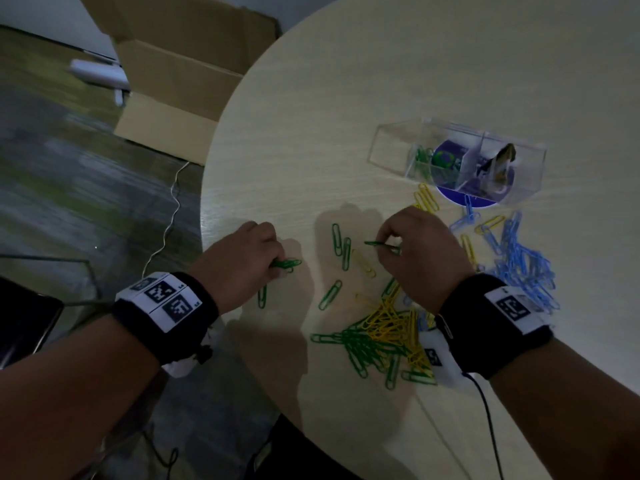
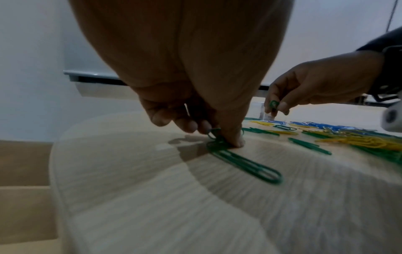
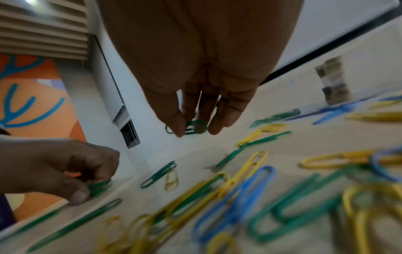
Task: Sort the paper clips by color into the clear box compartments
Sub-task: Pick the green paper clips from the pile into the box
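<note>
Gathering greens: left hand (image 1: pixel 247 258) pinches green clips (image 1: pixel 285 264), right hand (image 1: pixel 417 251) pinches another green clip (image 1: pixel 379 244); next, carry them to the clear box (image 1: pixel 391 140), upper right.

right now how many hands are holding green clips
2. The left hand pinches green clips at the table's left edge; the right hand pinches one above the pile.
</note>
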The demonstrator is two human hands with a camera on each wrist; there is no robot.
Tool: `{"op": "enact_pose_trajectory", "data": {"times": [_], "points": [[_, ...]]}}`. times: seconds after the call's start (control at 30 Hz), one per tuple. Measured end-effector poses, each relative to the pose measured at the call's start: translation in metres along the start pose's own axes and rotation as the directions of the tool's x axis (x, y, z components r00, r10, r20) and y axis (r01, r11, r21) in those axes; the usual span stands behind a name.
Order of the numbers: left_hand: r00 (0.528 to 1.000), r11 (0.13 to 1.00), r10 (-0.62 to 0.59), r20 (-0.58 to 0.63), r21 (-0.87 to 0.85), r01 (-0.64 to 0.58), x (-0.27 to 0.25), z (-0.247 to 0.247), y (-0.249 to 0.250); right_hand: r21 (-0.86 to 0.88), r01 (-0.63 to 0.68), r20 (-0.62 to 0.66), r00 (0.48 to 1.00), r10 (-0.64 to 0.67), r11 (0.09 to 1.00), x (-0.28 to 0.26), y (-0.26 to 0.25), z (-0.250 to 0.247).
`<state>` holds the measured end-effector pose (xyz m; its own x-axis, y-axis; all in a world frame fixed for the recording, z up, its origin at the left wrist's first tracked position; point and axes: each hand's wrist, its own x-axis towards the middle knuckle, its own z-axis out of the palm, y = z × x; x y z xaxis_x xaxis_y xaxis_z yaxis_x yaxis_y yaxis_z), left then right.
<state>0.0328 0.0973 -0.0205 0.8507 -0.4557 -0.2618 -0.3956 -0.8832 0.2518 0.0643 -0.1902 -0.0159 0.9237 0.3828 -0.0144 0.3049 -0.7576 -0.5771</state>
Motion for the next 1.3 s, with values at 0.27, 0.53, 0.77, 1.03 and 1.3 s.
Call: {"op": "enact_pose_trajectory", "data": {"times": [0.27,0.53,0.77,1.03,1.3], "points": [[0.999,0.998,0.012,-0.049,-0.068,-0.015,0.025,-0.007,0.019,-0.175,0.303,0.265,0.931,-0.252,0.937,-0.001,0.039,-0.03],[0.98,0.984,0.179,-0.085,0.004,-0.179,0.068,-0.006,0.03,-0.284,0.429,0.318,0.886,-0.338,0.857,0.011,0.034,-0.025],[0.995,0.995,0.071,0.067,0.072,-0.076,0.064,-0.007,0.027,-0.243,0.39,0.281,0.905,-0.321,0.888,0.003,0.033,-0.025],[0.969,0.943,-0.211,-0.128,-0.288,0.167,0.09,-0.053,0.067,0.663,-0.26,-0.06,0.917,0.395,0.702,0.011,0.035,-0.072],[0.901,0.702,-0.401,-0.166,-0.688,0.186,0.177,-0.084,0.118,0.932,-0.237,-0.001,0.754,0.657,0.273,0.041,0.054,-0.106]]}}
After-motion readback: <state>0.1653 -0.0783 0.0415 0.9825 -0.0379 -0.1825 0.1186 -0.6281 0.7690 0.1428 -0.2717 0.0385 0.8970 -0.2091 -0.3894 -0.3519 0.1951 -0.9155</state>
